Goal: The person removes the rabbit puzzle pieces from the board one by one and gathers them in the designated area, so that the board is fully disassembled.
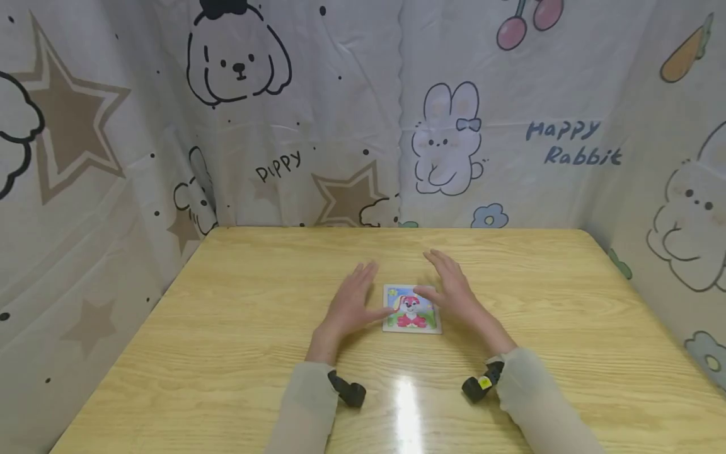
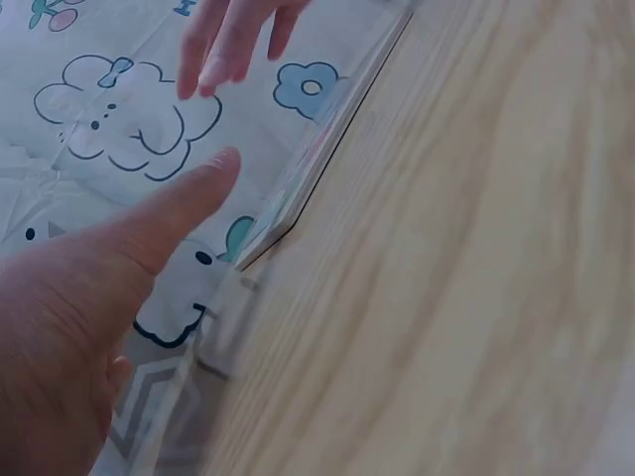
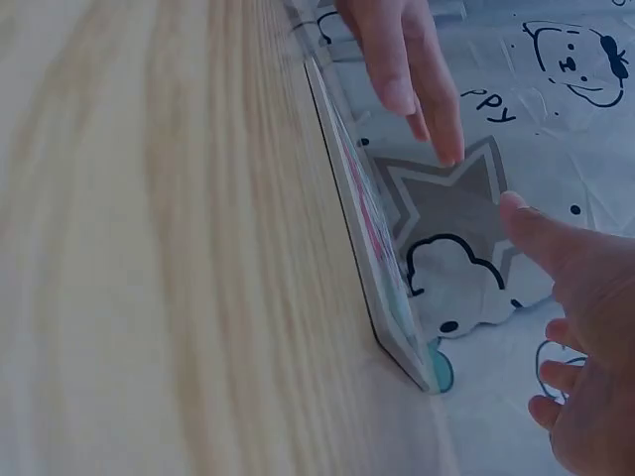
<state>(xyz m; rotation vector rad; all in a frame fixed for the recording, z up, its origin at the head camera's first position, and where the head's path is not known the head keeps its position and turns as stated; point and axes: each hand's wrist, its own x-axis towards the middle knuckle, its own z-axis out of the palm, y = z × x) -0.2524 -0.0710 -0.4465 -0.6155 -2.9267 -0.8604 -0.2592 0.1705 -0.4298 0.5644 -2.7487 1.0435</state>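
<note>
A small square picture board (image 1: pixel 412 318) lies flat on the wooden table, showing a pink-and-white cartoon animal on a green and blue ground. My left hand (image 1: pixel 350 304) hovers at its left side, fingers extended and thumb reaching over its left edge. On the other side is my right hand (image 1: pixel 455 291), also with fingers extended, its thumb over the upper right part. Both wrist views show the thin edge of the board (image 2: pixel 332 134) (image 3: pixel 359 228), with the thumbs raised apart from it. Nothing is held by either hand.
The light wood-grain table (image 1: pixel 227 328) reaches back to a printed curtain (image 1: pixel 363 94) with cartoon animals and stars. Curtain also hangs along both sides. Dark wrist cameras (image 1: pixel 350 392) sit at both cuffs. A bright reflection lies on the table in front of the board.
</note>
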